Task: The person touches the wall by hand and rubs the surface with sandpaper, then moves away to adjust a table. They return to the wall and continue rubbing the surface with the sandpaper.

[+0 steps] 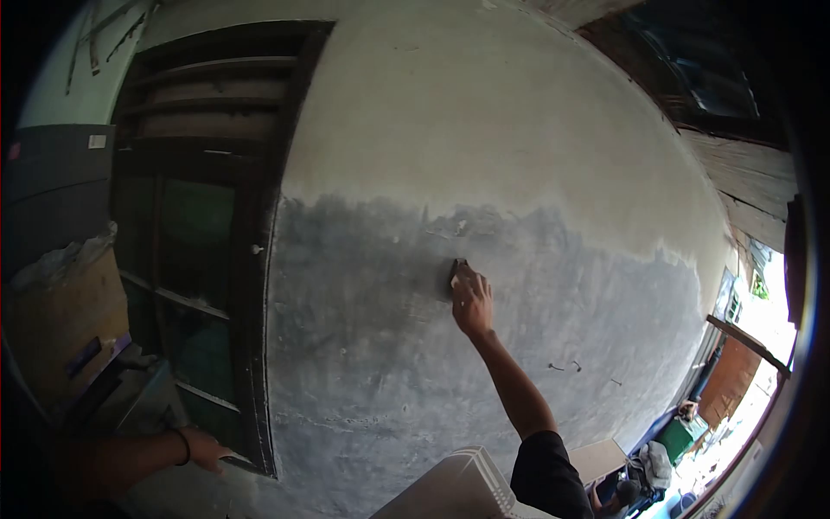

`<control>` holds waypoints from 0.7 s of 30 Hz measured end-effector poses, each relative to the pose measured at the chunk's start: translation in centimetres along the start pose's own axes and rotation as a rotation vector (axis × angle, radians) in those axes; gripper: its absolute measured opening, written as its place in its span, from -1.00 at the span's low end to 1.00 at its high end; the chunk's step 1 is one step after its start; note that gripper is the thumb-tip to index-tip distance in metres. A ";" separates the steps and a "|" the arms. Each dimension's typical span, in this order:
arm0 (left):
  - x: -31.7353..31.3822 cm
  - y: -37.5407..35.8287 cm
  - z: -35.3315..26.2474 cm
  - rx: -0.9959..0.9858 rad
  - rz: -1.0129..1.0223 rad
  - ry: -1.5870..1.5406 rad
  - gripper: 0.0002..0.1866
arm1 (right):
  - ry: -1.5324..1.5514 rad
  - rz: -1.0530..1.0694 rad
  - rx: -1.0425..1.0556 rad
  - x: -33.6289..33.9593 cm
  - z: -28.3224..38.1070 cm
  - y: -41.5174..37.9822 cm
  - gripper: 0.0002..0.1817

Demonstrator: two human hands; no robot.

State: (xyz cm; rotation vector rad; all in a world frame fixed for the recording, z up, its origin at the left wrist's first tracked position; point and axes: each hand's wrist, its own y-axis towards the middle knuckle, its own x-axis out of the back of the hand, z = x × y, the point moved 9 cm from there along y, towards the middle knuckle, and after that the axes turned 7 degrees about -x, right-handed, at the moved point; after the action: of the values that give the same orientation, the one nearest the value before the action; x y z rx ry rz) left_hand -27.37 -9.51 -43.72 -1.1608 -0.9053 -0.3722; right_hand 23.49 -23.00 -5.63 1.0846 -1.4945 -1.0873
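Note:
My right hand [472,299] is raised against the grey lower part of the wall [372,285], its fingers closed round a small dark object [456,273] pressed to the surface. What the object is cannot be made out. Above it the wall is pale and bare, with a ragged edge between the two tones. Low on the left, my left hand [204,449], with a dark band at the wrist, is held near the foot of the dark framed window [199,259]. Its fingers are stretched out and hold nothing.
Stacked boxes [65,320] stand at the far left. A pale plastic object [450,489] is at the bottom centre. Small hooks [566,367] stick out of the wall. At the lower right, a person [624,495] is beside bags and a green container [677,439].

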 end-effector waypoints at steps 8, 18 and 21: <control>1.2 -1.0 -0.1 0.036 -0.006 0.006 -0.30 | 0.038 -0.133 -0.105 -1.7 -0.3 4.7 -0.81; 2.8 -2.8 -1.6 -0.019 -0.078 -0.056 -0.45 | 0.002 -0.146 -0.003 -3.4 2.7 5.9 -0.63; 3.6 -3.9 -2.2 -0.016 -0.105 -0.023 -0.44 | 0.050 -0.195 0.016 -3.1 3.0 6.7 -0.66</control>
State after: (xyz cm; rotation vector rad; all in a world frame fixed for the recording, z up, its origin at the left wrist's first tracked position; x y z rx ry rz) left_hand -26.92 -12.31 -38.70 -1.1371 -0.9874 -0.4524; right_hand 20.19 -18.18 -0.16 1.2806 -1.3813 -1.1744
